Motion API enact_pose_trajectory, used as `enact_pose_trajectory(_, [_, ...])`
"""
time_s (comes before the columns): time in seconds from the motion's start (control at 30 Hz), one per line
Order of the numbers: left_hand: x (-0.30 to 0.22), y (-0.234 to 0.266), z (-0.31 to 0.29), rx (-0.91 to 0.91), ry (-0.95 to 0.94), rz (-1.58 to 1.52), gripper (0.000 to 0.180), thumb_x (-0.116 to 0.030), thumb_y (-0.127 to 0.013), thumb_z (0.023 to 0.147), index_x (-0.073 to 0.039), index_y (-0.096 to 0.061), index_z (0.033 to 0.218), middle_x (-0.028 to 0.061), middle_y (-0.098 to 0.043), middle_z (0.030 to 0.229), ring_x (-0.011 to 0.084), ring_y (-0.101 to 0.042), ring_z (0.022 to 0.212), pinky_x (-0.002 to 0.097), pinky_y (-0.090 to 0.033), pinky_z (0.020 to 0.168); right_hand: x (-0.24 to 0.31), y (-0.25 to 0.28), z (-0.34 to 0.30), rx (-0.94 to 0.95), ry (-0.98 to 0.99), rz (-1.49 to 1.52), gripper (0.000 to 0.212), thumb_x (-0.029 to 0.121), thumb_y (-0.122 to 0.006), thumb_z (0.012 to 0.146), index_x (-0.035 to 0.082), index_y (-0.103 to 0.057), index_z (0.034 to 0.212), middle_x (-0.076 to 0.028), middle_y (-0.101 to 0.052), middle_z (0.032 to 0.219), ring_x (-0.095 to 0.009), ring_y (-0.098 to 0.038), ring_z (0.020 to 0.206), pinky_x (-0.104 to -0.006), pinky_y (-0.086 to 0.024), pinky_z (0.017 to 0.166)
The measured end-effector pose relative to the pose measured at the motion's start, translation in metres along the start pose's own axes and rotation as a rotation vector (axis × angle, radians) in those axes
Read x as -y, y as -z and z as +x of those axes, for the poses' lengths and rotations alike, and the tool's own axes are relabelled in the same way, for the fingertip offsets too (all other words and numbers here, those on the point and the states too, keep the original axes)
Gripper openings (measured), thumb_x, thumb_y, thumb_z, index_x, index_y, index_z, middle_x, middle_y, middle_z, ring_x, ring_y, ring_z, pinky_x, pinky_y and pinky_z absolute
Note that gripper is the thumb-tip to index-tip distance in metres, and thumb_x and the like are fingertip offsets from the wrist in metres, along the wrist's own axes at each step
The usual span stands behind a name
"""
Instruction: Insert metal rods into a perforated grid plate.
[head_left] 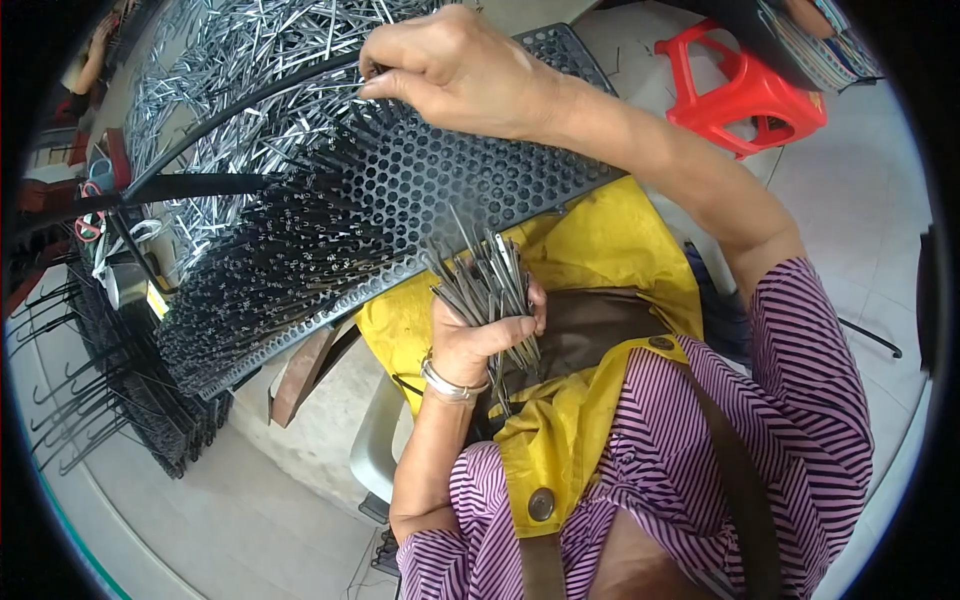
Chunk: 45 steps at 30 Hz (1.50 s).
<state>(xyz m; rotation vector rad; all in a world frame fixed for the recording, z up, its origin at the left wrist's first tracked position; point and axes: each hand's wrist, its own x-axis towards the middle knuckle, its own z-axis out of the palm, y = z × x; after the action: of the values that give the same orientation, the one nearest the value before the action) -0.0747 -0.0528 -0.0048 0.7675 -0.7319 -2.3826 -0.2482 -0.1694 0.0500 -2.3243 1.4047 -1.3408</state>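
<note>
My left hand point(490, 335), with a bangle at its wrist, is closed around a bundle of thin grey metal strips point(482, 285) in front of my apron. The strips stick out above and below the fist. Raised over the far side of a dark tray with a honeycomb of holes point(440, 175), my right hand point(455, 75) is pinched, thumb against fingers. What it pinches, if anything, is too small to make out. Many slim black rods point(280, 250) stand packed in the tray's left part, while holes on its right side show bare.
A large heap of loose silver strips point(240, 80) lies beyond the tray. Black bars point(200, 130) cross above it from the left. Hooked black rods point(85, 400) stand at lower left. A red plastic stool point(750, 95) is at far right, and a yellow apron point(620, 240) covers my lap.
</note>
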Motion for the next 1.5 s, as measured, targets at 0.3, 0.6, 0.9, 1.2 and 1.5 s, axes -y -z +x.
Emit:
enact_pose_trajectory(0.3, [-0.002, -0.005, 0.001, 0.017, -0.034, -0.059, 0.053, 0.010, -0.062, 0.053, 0.001, -0.047, 0.103, 0.0127, -0.058, 0.077, 0.0212, -0.056, 0.062, 0.0299, -0.047, 0.055, 0.007, -0.001, 0.009, 0.106, -0.134, -0.079, 0.017, 0.009, -0.061, 0.068, 0.002, -0.049, 0.058, -0.012, -0.052, 0.053, -0.024, -0.058, 0.055, -0.0372, -0.045, 0.054])
enact_pose_trajectory(0.6, [-0.001, -0.005, 0.000, -0.002, -0.026, -0.050, 0.055, 0.011, -0.062, 0.052, 0.000, -0.047, 0.104, 0.0127, -0.058, 0.077, 0.0214, -0.056, 0.061, 0.0307, -0.047, 0.054, 0.012, -0.013, 0.017, 0.190, -0.055, -0.140, 0.003, 0.001, -0.052, 0.061, 0.003, -0.053, 0.061, -0.014, -0.055, 0.057, -0.028, -0.058, 0.058, -0.0386, -0.048, 0.056])
enact_pose_trajectory(0.9, [0.001, -0.001, 0.001, 0.025, -0.052, 0.020, 0.067, 0.007, -0.062, 0.053, -0.003, -0.041, 0.115, 0.0134, -0.054, 0.077, 0.0252, -0.053, 0.059, 0.0352, -0.045, 0.051, 0.019, -0.002, 0.026, 0.329, -0.066, -0.241, 0.009, 0.004, -0.051, 0.062, 0.002, -0.057, 0.068, -0.016, -0.058, 0.067, -0.032, -0.059, 0.068, -0.0412, -0.048, 0.061])
enact_pose_trajectory(1.2, [0.002, 0.002, 0.001, 0.040, -0.049, 0.009, 0.067, 0.007, -0.063, 0.054, -0.003, -0.040, 0.116, 0.0133, -0.054, 0.078, 0.0244, -0.053, 0.059, 0.0350, -0.045, 0.052, 0.014, -0.004, 0.023, 0.342, -0.078, -0.268, 0.011, 0.006, -0.053, 0.066, 0.003, -0.060, 0.074, -0.016, -0.059, 0.072, -0.032, -0.060, 0.069, -0.0419, -0.048, 0.059])
enact_pose_trajectory(1.5, [0.000, 0.001, 0.000, 0.021, -0.058, 0.024, 0.067, 0.007, -0.063, 0.053, -0.004, -0.040, 0.116, 0.0128, -0.054, 0.076, 0.0244, -0.052, 0.059, 0.0354, -0.044, 0.052, 0.013, 0.001, -0.011, 0.083, 0.039, -0.169, 0.009, 0.008, -0.056, 0.068, 0.000, -0.059, 0.071, -0.018, -0.057, 0.060, -0.032, -0.058, 0.057, -0.0376, -0.048, 0.051])
